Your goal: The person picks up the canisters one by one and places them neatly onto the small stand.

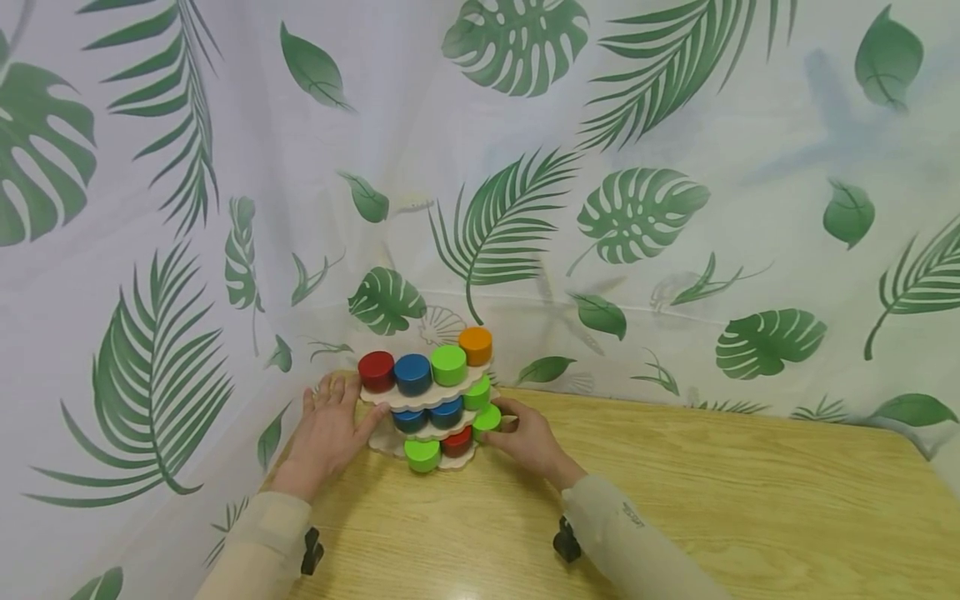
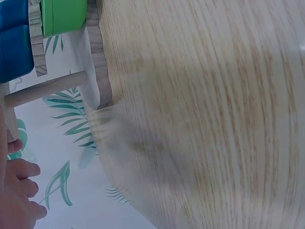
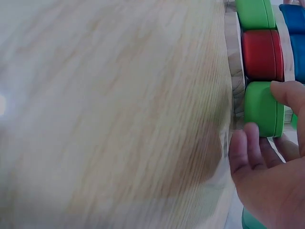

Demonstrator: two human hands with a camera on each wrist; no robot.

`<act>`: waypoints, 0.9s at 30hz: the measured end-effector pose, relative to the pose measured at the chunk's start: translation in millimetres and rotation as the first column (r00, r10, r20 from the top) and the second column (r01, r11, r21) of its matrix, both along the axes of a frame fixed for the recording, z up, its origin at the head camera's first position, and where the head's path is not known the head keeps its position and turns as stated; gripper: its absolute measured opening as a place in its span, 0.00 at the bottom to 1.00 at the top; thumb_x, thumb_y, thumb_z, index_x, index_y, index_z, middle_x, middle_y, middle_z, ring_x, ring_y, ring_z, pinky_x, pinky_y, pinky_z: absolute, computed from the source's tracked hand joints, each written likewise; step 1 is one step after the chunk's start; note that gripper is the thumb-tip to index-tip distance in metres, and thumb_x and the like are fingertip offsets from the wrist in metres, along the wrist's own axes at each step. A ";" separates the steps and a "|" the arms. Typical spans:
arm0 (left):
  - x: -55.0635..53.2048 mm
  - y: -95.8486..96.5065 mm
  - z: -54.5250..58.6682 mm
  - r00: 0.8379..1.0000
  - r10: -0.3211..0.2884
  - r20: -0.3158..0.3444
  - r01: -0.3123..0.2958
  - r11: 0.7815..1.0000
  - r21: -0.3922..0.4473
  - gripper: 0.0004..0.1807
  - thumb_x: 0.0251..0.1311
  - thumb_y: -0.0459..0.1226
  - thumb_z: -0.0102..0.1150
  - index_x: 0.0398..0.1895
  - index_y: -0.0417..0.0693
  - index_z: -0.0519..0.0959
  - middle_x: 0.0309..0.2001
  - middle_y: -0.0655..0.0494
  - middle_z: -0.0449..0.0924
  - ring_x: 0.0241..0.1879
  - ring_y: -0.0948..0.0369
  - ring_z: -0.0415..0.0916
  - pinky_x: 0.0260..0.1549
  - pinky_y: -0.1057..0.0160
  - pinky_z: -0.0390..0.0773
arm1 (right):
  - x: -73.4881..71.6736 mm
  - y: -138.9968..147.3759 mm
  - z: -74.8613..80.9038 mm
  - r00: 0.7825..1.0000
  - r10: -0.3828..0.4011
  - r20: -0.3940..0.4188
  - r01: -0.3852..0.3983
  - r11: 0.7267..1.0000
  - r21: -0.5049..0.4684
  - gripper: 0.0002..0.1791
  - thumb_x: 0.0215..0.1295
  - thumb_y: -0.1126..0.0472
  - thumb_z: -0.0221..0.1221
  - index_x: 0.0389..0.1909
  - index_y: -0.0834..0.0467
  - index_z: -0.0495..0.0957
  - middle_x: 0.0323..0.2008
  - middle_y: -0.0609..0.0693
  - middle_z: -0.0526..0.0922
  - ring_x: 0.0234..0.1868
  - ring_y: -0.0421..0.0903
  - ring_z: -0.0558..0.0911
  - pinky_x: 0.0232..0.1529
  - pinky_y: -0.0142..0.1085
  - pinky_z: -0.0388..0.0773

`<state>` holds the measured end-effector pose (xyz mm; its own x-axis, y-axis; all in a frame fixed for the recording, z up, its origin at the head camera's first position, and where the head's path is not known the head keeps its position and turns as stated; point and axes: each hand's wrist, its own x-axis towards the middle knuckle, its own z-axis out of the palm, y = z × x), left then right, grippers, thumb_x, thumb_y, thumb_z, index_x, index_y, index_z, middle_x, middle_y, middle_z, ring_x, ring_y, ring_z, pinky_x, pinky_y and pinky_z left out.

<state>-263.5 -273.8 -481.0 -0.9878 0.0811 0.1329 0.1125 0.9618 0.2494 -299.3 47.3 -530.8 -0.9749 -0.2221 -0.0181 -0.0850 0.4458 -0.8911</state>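
Note:
A three-tier wooden stand (image 1: 420, 397) with scalloped boards carries coloured cylinders and stands at the table's back left. Its top board bears red (image 1: 377, 372), blue (image 1: 413, 374), green (image 1: 448, 365) and orange (image 1: 476, 346) ones. My left hand (image 1: 330, 429) grips the left end of the top board, thumb at its front edge and the other fingers beyond. With thumb and fingers, my right hand (image 1: 531, 439) holds the green cylinder (image 3: 263, 109) at the right end of the bottom board, beside a red cylinder (image 3: 262, 55). Another green cylinder (image 1: 422, 454) sits at that board's front.
The wood-grain table (image 1: 675, 500) extends to the right and front. A white leaf-print curtain (image 1: 645, 275) hangs close behind the stand and along the left side. On the middle board are two blue cylinders (image 1: 446, 412) and a green one (image 1: 477, 392).

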 end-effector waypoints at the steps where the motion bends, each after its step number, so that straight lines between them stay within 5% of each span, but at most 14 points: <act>1: 0.0 0.1 -0.3 1.000 0.000 -0.001 0.000 1.000 -0.002 0.49 0.78 0.66 0.39 0.83 0.35 0.55 0.81 0.29 0.54 0.82 0.31 0.44 0.79 0.28 0.44 | -0.5 -0.1 -0.5 1.000 0.001 -0.001 -0.001 1.000 0.003 0.33 0.63 0.59 0.74 0.68 0.59 0.78 0.61 0.55 0.84 0.45 0.46 0.83 0.41 0.33 0.81; 27: 0.9 0.1 -0.4 1.000 0.003 -0.009 -0.003 1.000 0.012 0.48 0.78 0.64 0.42 0.83 0.36 0.55 0.81 0.30 0.56 0.82 0.30 0.46 0.79 0.28 0.44 | -9.7 -4.6 -4.5 1.000 0.004 -0.005 -0.004 1.000 0.002 0.38 0.63 0.63 0.71 0.74 0.62 0.72 0.66 0.59 0.81 0.40 0.45 0.80 0.40 0.31 0.78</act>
